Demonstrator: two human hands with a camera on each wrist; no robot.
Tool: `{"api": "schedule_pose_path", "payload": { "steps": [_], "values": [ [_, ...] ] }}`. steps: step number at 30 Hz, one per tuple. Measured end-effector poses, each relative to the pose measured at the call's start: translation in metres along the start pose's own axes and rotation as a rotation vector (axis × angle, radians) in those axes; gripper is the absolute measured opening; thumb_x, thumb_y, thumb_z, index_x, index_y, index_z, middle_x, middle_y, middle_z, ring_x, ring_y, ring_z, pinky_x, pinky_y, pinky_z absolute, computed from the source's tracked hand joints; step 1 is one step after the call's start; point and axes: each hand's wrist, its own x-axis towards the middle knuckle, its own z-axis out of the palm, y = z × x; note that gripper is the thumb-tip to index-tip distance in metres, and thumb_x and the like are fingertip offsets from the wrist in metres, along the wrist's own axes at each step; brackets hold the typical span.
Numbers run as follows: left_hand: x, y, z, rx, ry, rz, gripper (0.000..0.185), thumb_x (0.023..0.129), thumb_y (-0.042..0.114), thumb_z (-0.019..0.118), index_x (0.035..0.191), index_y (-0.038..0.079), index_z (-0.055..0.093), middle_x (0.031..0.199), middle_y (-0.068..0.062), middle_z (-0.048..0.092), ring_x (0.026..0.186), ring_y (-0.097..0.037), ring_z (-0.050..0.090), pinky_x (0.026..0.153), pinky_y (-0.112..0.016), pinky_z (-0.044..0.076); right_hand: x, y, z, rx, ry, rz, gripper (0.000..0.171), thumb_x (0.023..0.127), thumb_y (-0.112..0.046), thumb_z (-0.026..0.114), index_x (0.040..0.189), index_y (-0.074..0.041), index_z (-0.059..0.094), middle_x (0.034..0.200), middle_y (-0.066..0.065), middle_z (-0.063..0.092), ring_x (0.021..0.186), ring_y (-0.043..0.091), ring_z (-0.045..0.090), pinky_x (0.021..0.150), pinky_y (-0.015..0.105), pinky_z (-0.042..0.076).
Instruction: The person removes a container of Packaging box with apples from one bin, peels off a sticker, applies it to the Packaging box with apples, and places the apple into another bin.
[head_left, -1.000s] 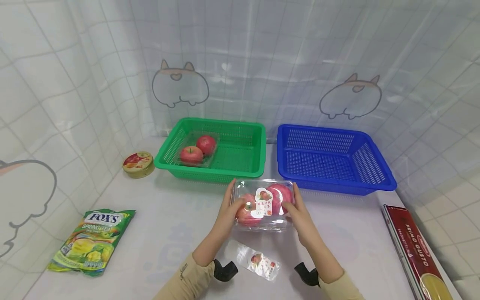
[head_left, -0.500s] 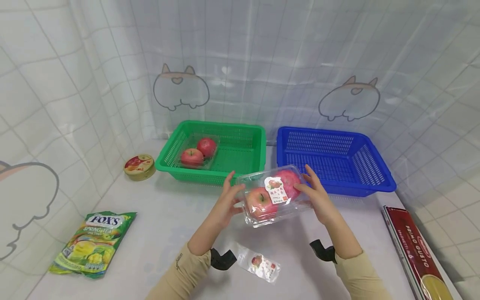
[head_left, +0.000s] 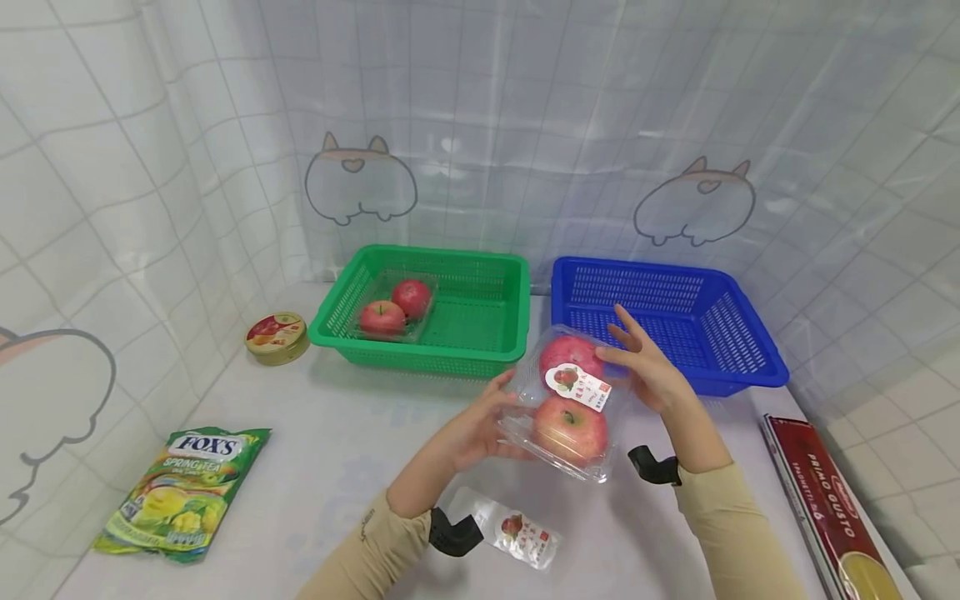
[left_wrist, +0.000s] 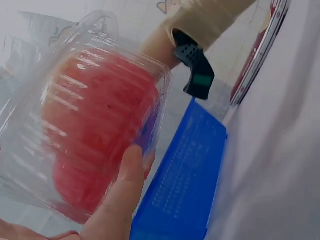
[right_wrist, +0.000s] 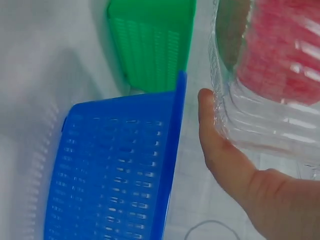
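Above the table (head_left: pixel 337 433), just in front of the gap between the two baskets, both hands hold a clear box (head_left: pixel 567 402) with two red apples inside. Box is off the table, tilted, labelled lid facing up toward the head camera. Long axis runs near-to-far, leaning slightly left at the far end: one apple at the near end, the other at the far end next to the blue basket (head_left: pixel 742 367). Left hand (head_left: pixel 480 429) grips the near-left side, fingers curled under the box, thumb on its wall in the left wrist view. Right hand (head_left: pixel 645 371) is at the far-right side, fingers fairly straight and spread, palm and thumb against the box wall in the right wrist view. Green basket (head_left: pixel 487 329) sits left of the blue one and holds a second box of two apples (head_left: pixel 393 306). Label sheet (head_left: pixel 517 533) lies on the table below the hands. Round tin (head_left: pixel 276 333) left of the green basket; sweets bag (head_left: pixel 183 487) at near left; pasta pack (head_left: pixel 832 508) along the right edge.
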Motion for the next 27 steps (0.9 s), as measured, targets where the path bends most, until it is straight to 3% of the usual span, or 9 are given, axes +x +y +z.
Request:
{"api": "schedule_pose_path", "payload": {
  "steps": [3,6,10,13,19,23,27],
  "values": [
    [0.003,-0.002,0.004,-0.004,-0.036,-0.005,0.078,0.082,0.025,0.049,0.147,0.022,0.006,0.133,-0.024,0.035,0.109,-0.032,0.05,0.088,-0.058,0.041,-0.001,0.001,-0.002,0.004,0.007,-0.044,0.093,0.084,-0.02,0.067,0.15,-0.026,0.002,0.154,0.015,-0.007,0.137,0.042,0.01,0.099,0.052,0.035],
    [0.007,-0.002,0.008,0.012,-0.036,0.027,0.076,0.082,0.024,0.049,0.147,0.02,0.009,0.131,-0.024,0.036,0.104,-0.028,0.053,0.088,-0.058,0.041,-0.005,-0.002,-0.002,-0.013,0.067,-0.093,0.089,0.086,-0.024,0.065,0.15,-0.026,0.004,0.154,0.013,-0.008,0.138,0.039,0.008,0.105,0.051,0.027],
    [0.017,0.0,0.013,0.02,0.039,0.077,0.073,0.082,0.022,0.05,0.145,0.017,0.014,0.128,-0.02,0.039,0.097,-0.024,0.056,0.088,-0.054,0.044,-0.018,-0.01,-0.003,-0.081,0.187,-0.102,0.077,0.092,-0.029,0.055,0.149,-0.029,0.003,0.155,0.007,-0.008,0.14,0.032,0.006,0.109,0.052,0.017],
    [0.026,0.002,0.018,-0.018,0.097,0.126,0.072,0.081,0.021,0.05,0.144,0.016,0.016,0.127,-0.017,0.038,0.097,-0.023,0.055,0.089,-0.053,0.043,-0.03,-0.014,-0.002,-0.128,0.22,-0.069,0.072,0.096,-0.031,0.049,0.149,-0.029,0.001,0.155,0.006,-0.005,0.14,0.031,0.011,0.107,0.053,0.021],
    [0.042,0.006,0.024,-0.081,0.145,0.236,0.071,0.081,0.02,0.051,0.143,0.017,0.016,0.127,-0.018,0.037,0.108,-0.03,0.05,0.09,-0.054,0.041,-0.047,-0.012,0.003,-0.194,0.176,0.034,0.072,0.096,-0.037,0.044,0.15,-0.023,-0.003,0.153,0.017,0.004,0.135,0.042,0.017,0.097,0.055,0.037],
    [0.059,0.006,0.031,-0.115,0.173,0.252,0.074,0.082,0.019,0.055,0.145,0.019,0.015,0.137,-0.021,0.032,0.12,-0.037,0.042,0.09,-0.052,0.043,-0.047,-0.007,0.006,-0.102,0.159,0.081,0.073,0.096,-0.035,0.044,0.15,-0.02,-0.003,0.15,0.021,0.007,0.132,0.045,0.021,0.089,0.05,0.045],
    [0.08,0.006,0.041,-0.157,0.173,0.267,0.076,0.085,0.017,0.055,0.146,0.018,0.01,0.141,-0.022,0.025,0.127,-0.041,0.033,0.09,-0.053,0.042,-0.042,-0.007,0.006,0.04,0.248,0.076,0.071,0.096,-0.031,0.047,0.15,-0.015,0.003,0.146,0.019,0.018,0.123,0.037,0.038,0.088,0.043,0.047]
  ]
}}
